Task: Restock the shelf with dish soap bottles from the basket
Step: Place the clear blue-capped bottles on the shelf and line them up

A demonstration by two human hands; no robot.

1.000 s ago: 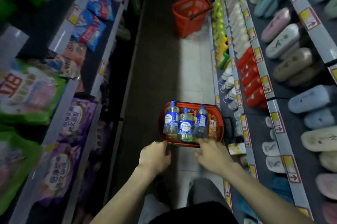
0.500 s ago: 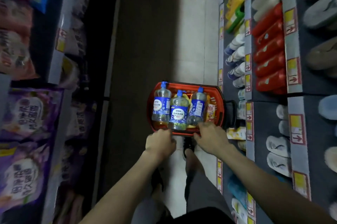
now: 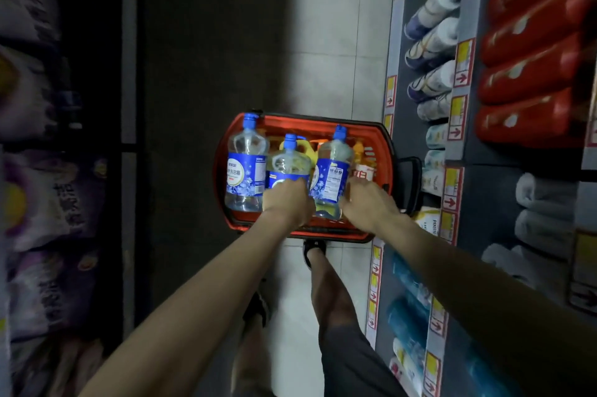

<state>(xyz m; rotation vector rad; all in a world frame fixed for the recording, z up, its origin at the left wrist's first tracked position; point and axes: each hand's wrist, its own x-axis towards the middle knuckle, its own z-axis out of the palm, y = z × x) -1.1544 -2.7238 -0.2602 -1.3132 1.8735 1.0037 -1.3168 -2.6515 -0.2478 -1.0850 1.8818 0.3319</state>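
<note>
1. Shelf (image 3: pixel 484 199): grey tiered unit, to the right of the right hand (image 3: pixel 368 202) and running on past it. Price tags line each edge. Red bottles (image 3: pixel 529 73) lie in a row on a tier up and to the right of that hand.
2. Purple bags (image 3: pixel 48 196): stacked on dark racking, well apart from the left hand (image 3: pixel 287 202), on its left.
3. Floor (image 3: pixel 326 41): pale tile beyond both hands, dark to their left.
4. Basket (image 3: pixel 307 121): red, on the floor, directly under and ahead of both hands. Its black handle (image 3: pixel 413 183) sits just right of the right hand, against the shelf foot.
5. Dish soap, three clear upright bottles with blue caps and blue labels, all in the basket:
 - left bottle (image 3: pixel 245 167): just left of the left hand, ungripped.
 - middle bottle (image 3: pixel 287 164): the left hand's fingers curl round its lower front, over the label; neck and cap rise beyond the knuckles.
 - right bottle (image 3: pixel 332 170): between the two hands. The right hand lies against its right side; whether the fingers close round it cannot be told.
6. Yellow jug (image 3: pixel 305 146): in the basket, beyond the left hand, behind the middle bottle.
</note>
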